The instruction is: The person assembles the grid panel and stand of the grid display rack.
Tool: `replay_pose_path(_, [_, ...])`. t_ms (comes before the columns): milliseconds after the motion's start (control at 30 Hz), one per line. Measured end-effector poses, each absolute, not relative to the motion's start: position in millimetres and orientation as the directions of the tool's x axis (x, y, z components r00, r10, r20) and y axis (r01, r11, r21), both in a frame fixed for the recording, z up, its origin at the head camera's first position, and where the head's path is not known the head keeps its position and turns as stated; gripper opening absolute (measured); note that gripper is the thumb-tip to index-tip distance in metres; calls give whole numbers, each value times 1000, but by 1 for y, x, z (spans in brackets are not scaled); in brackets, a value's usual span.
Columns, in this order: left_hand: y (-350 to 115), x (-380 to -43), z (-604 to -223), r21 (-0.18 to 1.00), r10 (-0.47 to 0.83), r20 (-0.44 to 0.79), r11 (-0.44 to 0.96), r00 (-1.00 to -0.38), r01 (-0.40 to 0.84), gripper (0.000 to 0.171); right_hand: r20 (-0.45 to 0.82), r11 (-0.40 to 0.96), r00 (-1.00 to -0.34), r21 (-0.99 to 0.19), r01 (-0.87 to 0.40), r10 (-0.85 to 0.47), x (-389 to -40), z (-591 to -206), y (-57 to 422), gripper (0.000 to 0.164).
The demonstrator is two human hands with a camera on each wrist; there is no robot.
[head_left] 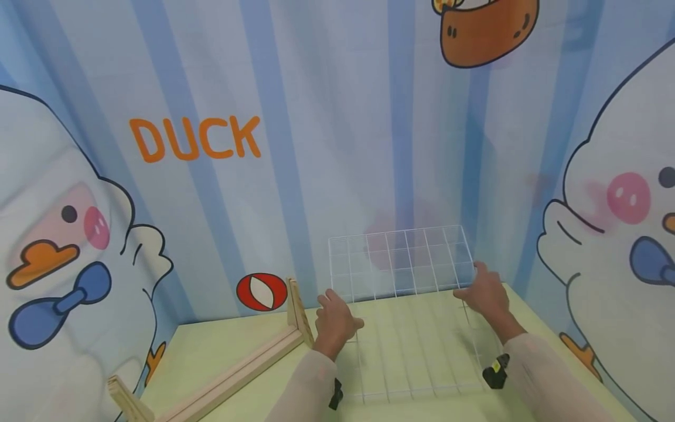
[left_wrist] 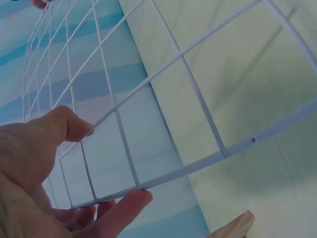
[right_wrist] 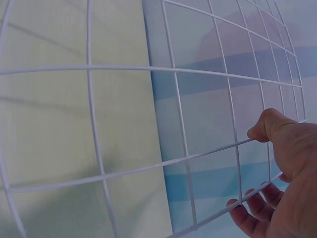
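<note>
A white wire grid panel [head_left: 391, 262] is held up over the pale table, tilted, its far edge raised against the backdrop. My left hand [head_left: 336, 322] grips the left side of the panel. In the left wrist view, its thumb [left_wrist: 74, 126] presses an inner wire while the fingers curl under the outer rim [left_wrist: 198, 165]. On the opposite side, my right hand [head_left: 484, 293] holds the right edge. The right wrist view has its thumb [right_wrist: 270, 124] on one wire and the fingertips [right_wrist: 242, 215] curled beneath the outer wire.
Left of the panel, a wooden frame [head_left: 237, 374] with a long bar and two end pieces lies on the table [head_left: 211, 340]. A striped cloth backdrop [head_left: 337, 146] with printed ducks hangs behind and at both sides. Small black devices [head_left: 494, 375] sit by the wrists.
</note>
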State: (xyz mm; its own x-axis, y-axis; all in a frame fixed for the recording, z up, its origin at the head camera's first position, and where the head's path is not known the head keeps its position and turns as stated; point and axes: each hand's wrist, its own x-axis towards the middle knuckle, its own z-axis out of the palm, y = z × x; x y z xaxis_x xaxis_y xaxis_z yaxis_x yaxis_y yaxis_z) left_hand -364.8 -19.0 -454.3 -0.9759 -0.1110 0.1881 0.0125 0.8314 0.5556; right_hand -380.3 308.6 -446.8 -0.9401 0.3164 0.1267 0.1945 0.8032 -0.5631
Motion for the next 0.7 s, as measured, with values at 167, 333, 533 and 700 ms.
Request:
replay_pose_path(167, [-22, -371, -450, 588, -130, 202, 809, -971, 14, 88, 199, 799, -923, -580, 159, 329, -384, -440, 307, 97])
replay_pose_path(333, [-23, -376, -447, 615, -151, 242, 788, -959, 31, 96, 260, 785, -907, -610, 111, 331, -382, -437, 306, 97])
replay_pose_path(533, [-23, -381, -445, 624, -186, 338, 778, -923, 71, 100, 333, 749, -868, -659, 64, 367, -383, -437, 299, 94])
replay_pose_path(700, [-26, -383, -439, 610, -190, 429, 782, -883, 128, 96, 382, 728, -840, -685, 22, 385, -388, -434, 293, 92])
